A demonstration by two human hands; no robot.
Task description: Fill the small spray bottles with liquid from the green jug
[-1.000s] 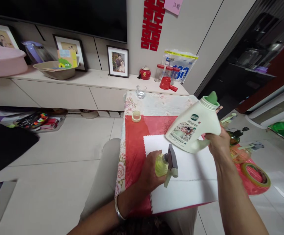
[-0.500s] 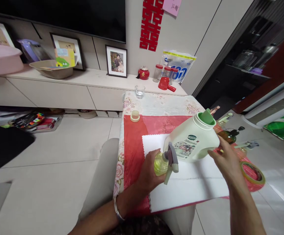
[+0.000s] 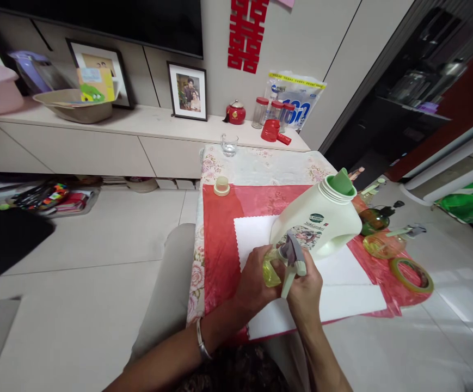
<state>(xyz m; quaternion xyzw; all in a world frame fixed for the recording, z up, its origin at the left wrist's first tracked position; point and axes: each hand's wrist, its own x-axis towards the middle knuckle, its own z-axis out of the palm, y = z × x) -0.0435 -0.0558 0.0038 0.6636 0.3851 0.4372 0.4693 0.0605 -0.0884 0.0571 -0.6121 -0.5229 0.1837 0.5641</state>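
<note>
My left hand (image 3: 255,284) is wrapped round a small spray bottle (image 3: 270,272) of yellow liquid with a grey and pale green trigger head. On its other side, my right hand (image 3: 307,287) closes on the bottle just below the head; part of its fingers is hidden. Right behind them stands a large pale green detergent jug (image 3: 334,213), its mouth uncapped and showing a green spout. A white scallop-edged mat (image 3: 338,305) lies beneath my hands. Further left on the red sheet (image 3: 222,245) sits a pale cap (image 3: 221,186).
A glass cup (image 3: 229,145) stands at the table's far edge. To the right are an amber spray bottle (image 3: 374,220), a clear spray bottle (image 3: 383,246) and a tape roll (image 3: 411,275). A low cabinet (image 3: 138,128) borders the table's far end.
My right hand has left the jug's handle side and moved left onto the spray bottle. The left hand still holds that bottle. The view has shifted slightly.
</note>
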